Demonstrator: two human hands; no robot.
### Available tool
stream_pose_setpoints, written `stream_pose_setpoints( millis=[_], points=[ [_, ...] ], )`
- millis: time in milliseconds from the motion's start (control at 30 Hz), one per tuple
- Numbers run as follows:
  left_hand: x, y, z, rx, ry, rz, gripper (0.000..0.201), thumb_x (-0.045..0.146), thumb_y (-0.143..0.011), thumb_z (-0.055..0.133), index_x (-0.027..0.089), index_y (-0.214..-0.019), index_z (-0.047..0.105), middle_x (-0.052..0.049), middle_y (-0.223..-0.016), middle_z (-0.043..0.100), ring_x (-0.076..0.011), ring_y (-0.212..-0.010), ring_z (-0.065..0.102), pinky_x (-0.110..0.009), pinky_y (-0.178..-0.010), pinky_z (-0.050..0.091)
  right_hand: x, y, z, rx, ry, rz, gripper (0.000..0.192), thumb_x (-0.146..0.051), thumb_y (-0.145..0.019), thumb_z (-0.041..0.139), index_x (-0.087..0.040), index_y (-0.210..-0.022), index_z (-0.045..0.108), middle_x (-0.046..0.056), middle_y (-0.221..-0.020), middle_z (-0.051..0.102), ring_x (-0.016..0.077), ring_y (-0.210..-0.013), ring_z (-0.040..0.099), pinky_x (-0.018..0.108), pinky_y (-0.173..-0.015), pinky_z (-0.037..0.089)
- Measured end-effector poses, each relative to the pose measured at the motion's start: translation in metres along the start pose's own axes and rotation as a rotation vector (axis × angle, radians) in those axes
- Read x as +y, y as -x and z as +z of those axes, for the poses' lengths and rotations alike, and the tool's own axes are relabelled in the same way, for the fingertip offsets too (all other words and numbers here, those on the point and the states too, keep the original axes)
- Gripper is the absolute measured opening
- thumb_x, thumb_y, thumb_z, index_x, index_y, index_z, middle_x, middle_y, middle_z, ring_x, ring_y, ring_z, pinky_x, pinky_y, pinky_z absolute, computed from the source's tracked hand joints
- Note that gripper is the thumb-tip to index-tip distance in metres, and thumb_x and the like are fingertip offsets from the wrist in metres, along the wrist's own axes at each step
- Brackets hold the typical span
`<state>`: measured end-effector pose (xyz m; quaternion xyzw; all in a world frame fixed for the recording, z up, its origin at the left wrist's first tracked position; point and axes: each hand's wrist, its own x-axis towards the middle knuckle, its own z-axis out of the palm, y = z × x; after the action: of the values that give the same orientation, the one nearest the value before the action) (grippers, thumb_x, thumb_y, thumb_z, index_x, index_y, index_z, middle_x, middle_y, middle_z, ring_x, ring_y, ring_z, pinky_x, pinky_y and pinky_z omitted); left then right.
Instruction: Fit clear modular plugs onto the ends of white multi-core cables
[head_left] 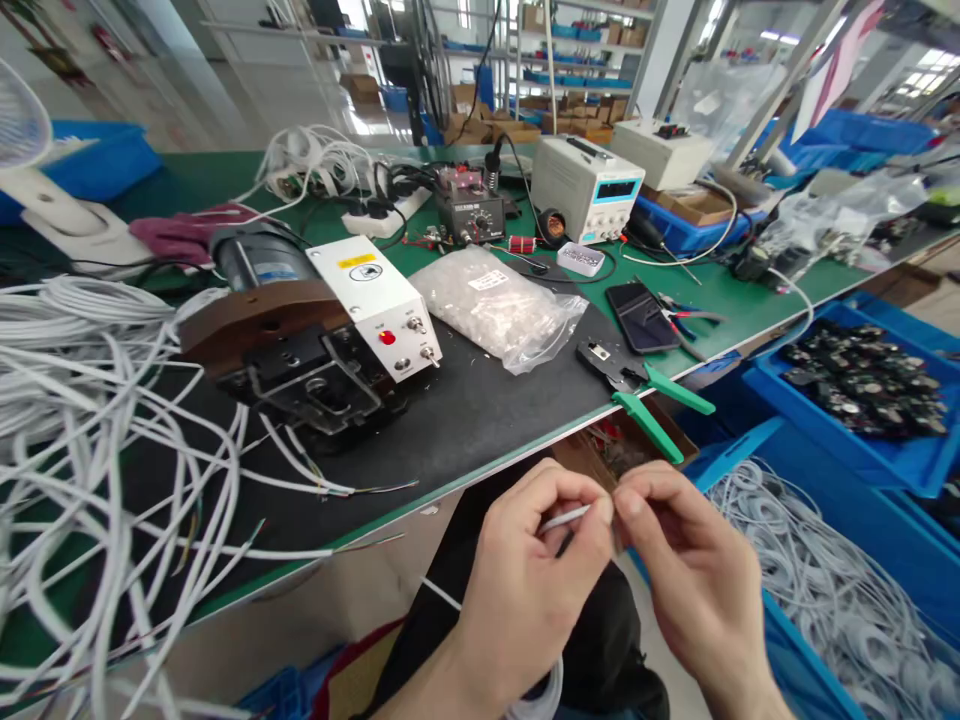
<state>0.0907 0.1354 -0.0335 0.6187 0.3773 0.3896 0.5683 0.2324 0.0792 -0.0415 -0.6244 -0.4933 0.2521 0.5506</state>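
My left hand (536, 565) is closed around a white cable (564, 518), which shows between thumb and fingers. Fingertip to fingertip with it, my right hand (686, 570) is closed in a pinch at the cable's end; what it grips is hidden by the fingers. A loop of white cable (551, 690) hangs below my left wrist. Both hands are over my lap, in front of the bench edge. Beyond them on the bench lie crimping pliers (622, 375) with green handles and a clear bag of small pale parts (495, 300).
A machine (322, 340) with a white switch box stands left of centre. White cables with bared wire ends (112, 450) pile up at the left, some overhanging the edge. Blue bins (832, 420) stand at the right. A phone (641, 315) and a power supply (585, 190) sit farther back.
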Motion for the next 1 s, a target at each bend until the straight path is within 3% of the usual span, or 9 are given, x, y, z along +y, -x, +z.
stream_pose_setpoints(
  millis=[67,100,233,267,400,467,633,900,1000],
  points=[
    [-0.001,-0.011,-0.001,-0.013,0.027,-0.02,0.019,0.023,-0.105,0.065,0.019,-0.087,0.071,-0.002,-0.084,0.066,-0.0136,-0.073,0.06,-0.023,-0.064,0.047,0.001,-0.01,0.002,-0.124,-0.253,0.289,0.025,-0.039,-0.109,0.061,-0.022,-0.092,0.066,-0.003,-0.067,0.053,0.0141,-0.052,0.048,0.027,-0.047,0.042],
    [-0.003,-0.015,-0.002,-0.013,0.024,-0.034,0.018,0.022,-0.104,0.066,0.018,-0.087,0.071,-0.001,-0.084,0.066,-0.0133,-0.073,0.059,-0.023,-0.064,0.046,0.003,-0.014,0.003,-0.131,-0.275,0.325,0.026,-0.041,-0.109,0.061,-0.022,-0.092,0.067,-0.003,-0.066,0.052,0.0137,-0.051,0.047,0.026,-0.047,0.041],
    [-0.011,-0.03,-0.002,-0.019,0.022,-0.109,0.017,0.024,-0.103,0.067,0.018,-0.088,0.072,-0.001,-0.085,0.065,-0.0131,-0.072,0.058,-0.023,-0.063,0.045,0.016,-0.024,0.005,0.094,0.122,-0.088,0.006,-0.02,-0.098,0.077,-0.025,-0.095,0.074,0.003,-0.089,0.072,0.0191,-0.08,0.068,0.03,-0.073,0.054],
    [-0.013,-0.033,-0.001,-0.018,0.036,-0.119,0.016,0.025,-0.103,0.068,0.018,-0.089,0.072,-0.001,-0.085,0.065,-0.013,-0.072,0.057,-0.023,-0.063,0.045,0.02,-0.026,0.005,0.101,0.154,-0.116,0.007,-0.019,-0.098,0.078,-0.025,-0.096,0.075,0.004,-0.092,0.073,0.0197,-0.083,0.068,0.031,-0.077,0.055],
    [-0.013,-0.044,0.0,-0.027,0.128,-0.169,0.02,0.023,-0.102,0.068,0.018,-0.082,0.072,0.0,-0.078,0.063,-0.0107,-0.064,0.054,-0.021,-0.059,0.045,0.03,-0.033,0.0,-0.097,-0.215,0.326,0.018,-0.034,-0.107,0.069,-0.023,-0.094,0.072,0.0,-0.075,0.064,0.016,-0.066,0.058,0.028,-0.063,0.049],
    [-0.012,-0.049,0.0,-0.045,0.178,-0.203,0.023,0.022,-0.101,0.068,0.018,-0.079,0.07,0.001,-0.076,0.063,-0.0098,-0.062,0.053,-0.02,-0.057,0.044,0.032,-0.037,-0.004,-0.143,-0.34,0.437,0.02,-0.038,-0.107,0.07,-0.022,-0.095,0.073,0.0,-0.076,0.063,0.0156,-0.067,0.058,0.028,-0.063,0.049],
    [-0.015,-0.056,0.0,-0.049,0.187,-0.227,0.02,0.023,-0.101,0.07,0.018,-0.081,0.071,0.001,-0.079,0.064,-0.0095,-0.063,0.054,-0.02,-0.058,0.044,0.028,-0.046,-0.005,-0.106,-0.166,0.324,0.014,-0.035,-0.104,0.075,-0.025,-0.095,0.076,0.0,-0.083,0.068,0.0152,-0.073,0.064,0.025,-0.066,0.052],
    [-0.023,-0.053,0.003,0.014,0.01,-0.109,0.016,0.027,-0.104,0.069,0.018,-0.091,0.073,-0.001,-0.086,0.065,-0.0114,-0.07,0.055,-0.023,-0.06,0.042,0.032,-0.046,0.005,0.083,0.349,-0.195,0.014,-0.013,-0.098,0.075,-0.026,-0.101,0.07,0.002,-0.094,0.073,0.0183,-0.084,0.069,0.03,-0.077,0.054],
    [-0.019,-0.056,0.002,-0.022,0.065,-0.153,0.019,0.025,-0.103,0.069,0.018,-0.086,0.073,-0.001,-0.084,0.065,-0.0107,-0.068,0.055,-0.021,-0.058,0.042,0.031,-0.049,0.002,0.001,0.064,0.083,0.009,-0.026,-0.103,0.072,-0.024,-0.095,0.071,0.001,-0.081,0.066,0.0171,-0.07,0.063,0.029,-0.063,0.051]
  ],
)
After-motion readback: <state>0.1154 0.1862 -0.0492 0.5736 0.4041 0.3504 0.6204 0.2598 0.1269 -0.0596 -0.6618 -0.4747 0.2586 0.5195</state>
